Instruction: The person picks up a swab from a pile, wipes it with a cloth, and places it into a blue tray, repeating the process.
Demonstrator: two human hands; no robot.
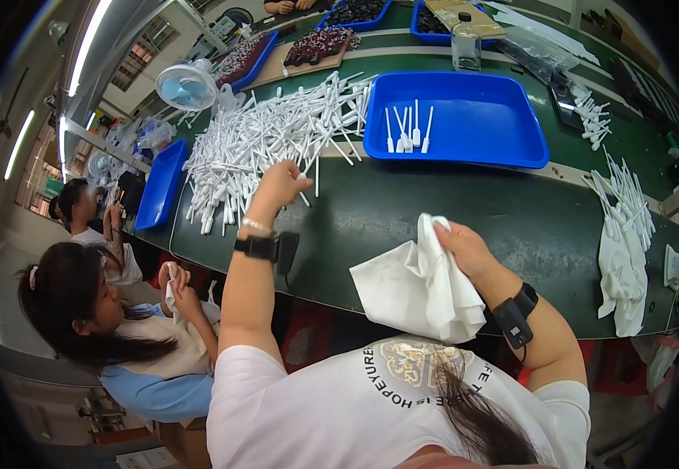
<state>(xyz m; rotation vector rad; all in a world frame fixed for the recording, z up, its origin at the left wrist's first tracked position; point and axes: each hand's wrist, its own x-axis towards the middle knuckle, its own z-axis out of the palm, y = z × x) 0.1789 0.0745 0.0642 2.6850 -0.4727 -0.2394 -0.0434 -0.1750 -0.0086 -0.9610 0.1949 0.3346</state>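
Note:
My left hand (pixel 279 187) reaches over the near right edge of a heap of thin white sticks with wider ends (pixel 250 148). Its fingers are closed, and a bit of a white stick (pixel 303 177) shows at the fingertips. In my right hand (pixel 468 252) a folded white cloth (pixel 433 289) is gripped, hanging over the table's near edge. Beyond the hands, a blue tray (pixel 503 160) bears several white sticks (pixel 408 134) standing side by side at its left.
A second white cloth (pixel 622 270) with sticks lies at the right. A glass jar (pixel 466 48), a phone-like device (pixel 564 102) and trays of dark parts (pixel 355 14) are farther back. Left are a small fan (pixel 186 84), another blue tray (pixel 161 184) and a seated person (pixel 132 336) holding a cloth.

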